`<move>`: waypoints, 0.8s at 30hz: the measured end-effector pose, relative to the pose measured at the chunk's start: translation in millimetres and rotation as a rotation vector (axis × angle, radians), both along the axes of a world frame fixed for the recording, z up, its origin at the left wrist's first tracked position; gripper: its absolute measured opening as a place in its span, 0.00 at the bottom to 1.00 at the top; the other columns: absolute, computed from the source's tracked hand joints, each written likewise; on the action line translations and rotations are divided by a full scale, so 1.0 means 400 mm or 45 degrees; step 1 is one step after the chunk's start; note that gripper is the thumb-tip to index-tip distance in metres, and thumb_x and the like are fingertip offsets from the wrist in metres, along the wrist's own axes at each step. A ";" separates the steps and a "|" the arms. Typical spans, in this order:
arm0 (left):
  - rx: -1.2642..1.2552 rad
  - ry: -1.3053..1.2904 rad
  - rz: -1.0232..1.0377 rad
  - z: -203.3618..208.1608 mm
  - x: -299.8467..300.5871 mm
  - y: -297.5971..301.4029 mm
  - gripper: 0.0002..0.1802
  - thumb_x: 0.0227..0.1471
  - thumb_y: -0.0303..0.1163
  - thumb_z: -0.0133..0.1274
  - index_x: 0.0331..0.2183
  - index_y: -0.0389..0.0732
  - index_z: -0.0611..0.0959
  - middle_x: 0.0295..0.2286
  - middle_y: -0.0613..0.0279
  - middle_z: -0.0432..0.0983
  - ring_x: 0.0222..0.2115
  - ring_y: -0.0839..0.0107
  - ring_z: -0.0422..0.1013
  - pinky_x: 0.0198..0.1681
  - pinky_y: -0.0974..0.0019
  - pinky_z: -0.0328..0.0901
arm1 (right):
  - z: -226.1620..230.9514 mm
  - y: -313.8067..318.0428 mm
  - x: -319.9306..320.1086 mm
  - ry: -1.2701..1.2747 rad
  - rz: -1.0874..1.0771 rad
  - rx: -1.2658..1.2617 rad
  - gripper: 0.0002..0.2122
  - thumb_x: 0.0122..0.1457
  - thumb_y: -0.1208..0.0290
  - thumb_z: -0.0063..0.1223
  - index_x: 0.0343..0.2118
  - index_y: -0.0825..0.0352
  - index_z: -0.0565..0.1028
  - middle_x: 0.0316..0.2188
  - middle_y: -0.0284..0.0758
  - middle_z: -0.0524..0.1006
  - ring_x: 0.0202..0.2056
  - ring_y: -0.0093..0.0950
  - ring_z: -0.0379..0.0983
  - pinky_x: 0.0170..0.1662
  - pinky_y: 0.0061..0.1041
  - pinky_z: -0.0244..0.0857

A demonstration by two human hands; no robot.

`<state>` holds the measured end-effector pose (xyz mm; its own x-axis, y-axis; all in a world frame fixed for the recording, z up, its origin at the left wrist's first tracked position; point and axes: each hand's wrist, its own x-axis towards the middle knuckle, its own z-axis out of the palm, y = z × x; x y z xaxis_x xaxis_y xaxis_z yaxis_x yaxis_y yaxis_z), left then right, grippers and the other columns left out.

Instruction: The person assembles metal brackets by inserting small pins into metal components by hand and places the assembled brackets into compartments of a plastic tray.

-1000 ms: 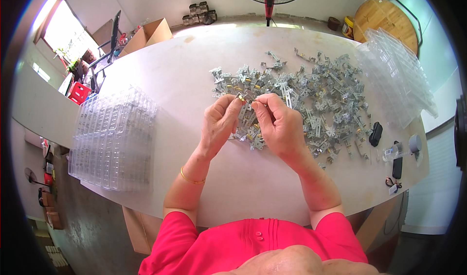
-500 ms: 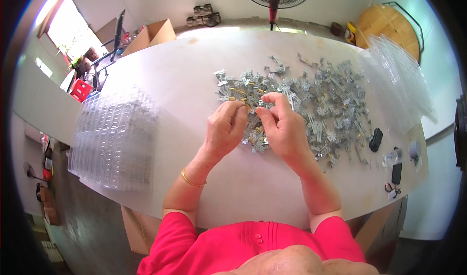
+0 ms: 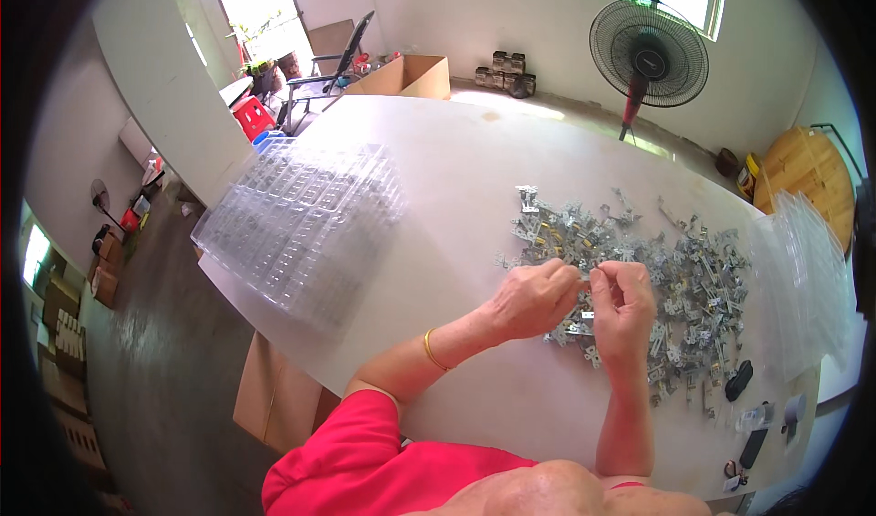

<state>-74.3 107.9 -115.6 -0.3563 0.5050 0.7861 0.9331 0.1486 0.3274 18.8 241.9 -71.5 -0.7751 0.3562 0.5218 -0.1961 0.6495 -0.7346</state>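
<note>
Over the near left part of a spread of small metal parts (image 3: pixel 698 288), my two hands meet at the fingertips. My left hand (image 3: pixel 540 299), with a gold bangle at its wrist, is closed with thumb and fingers pinched. Facing it, my right hand (image 3: pixel 624 308) is closed too, thumb against bent index finger. Whatever lies between the fingertips is too small and too hidden to name. The parts are silvery brackets and plates, with several brass-coloured pieces (image 3: pixel 550 233) among them.
Clear plastic trays (image 3: pixel 301 215) are stacked on the table (image 3: pixel 447 160) at the left. Clear plastic sheets (image 3: pixel 803 279) lie at the right edge. A black object (image 3: pixel 739 381) and a tape roll (image 3: pixel 794 411) sit near right. Behind the table stands a fan (image 3: pixel 648 55).
The view has turned left, so the table sits further right in it. My fingertips have come closer together, and my right index finger has bent down toward the thumb.
</note>
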 end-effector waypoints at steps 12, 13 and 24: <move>0.292 -1.437 -0.145 0.053 -0.024 -0.018 0.18 0.68 0.41 0.45 0.36 0.38 0.83 0.15 0.77 0.63 0.15 0.88 0.58 0.18 0.78 0.54 | 0.003 0.016 -0.009 0.101 -0.083 -0.131 0.03 0.65 0.73 0.56 0.38 0.65 0.76 0.17 0.29 0.66 0.19 0.16 0.61 0.22 0.20 0.58; 0.331 -1.465 -0.202 0.044 -0.035 -0.030 0.18 0.69 0.39 0.44 0.36 0.36 0.82 0.15 0.76 0.63 0.14 0.86 0.59 0.17 0.77 0.54 | 0.007 0.009 -0.010 0.061 -0.066 -0.107 0.03 0.64 0.72 0.56 0.38 0.64 0.75 0.16 0.30 0.65 0.18 0.16 0.60 0.22 0.21 0.58; 0.218 -1.295 -0.160 0.051 -0.015 -0.016 0.18 0.69 0.36 0.43 0.34 0.33 0.81 0.14 0.74 0.62 0.14 0.85 0.56 0.17 0.76 0.52 | -0.009 0.003 -0.006 -0.082 -0.009 -0.149 0.04 0.64 0.70 0.56 0.37 0.63 0.75 0.18 0.38 0.74 0.17 0.27 0.71 0.23 0.26 0.63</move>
<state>-80.2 101.4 -95.1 -0.8440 0.4942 0.2083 0.2097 -0.0534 0.9763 16.2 243.0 -75.1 -0.8031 0.4169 0.4258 -0.1421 0.5600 -0.8163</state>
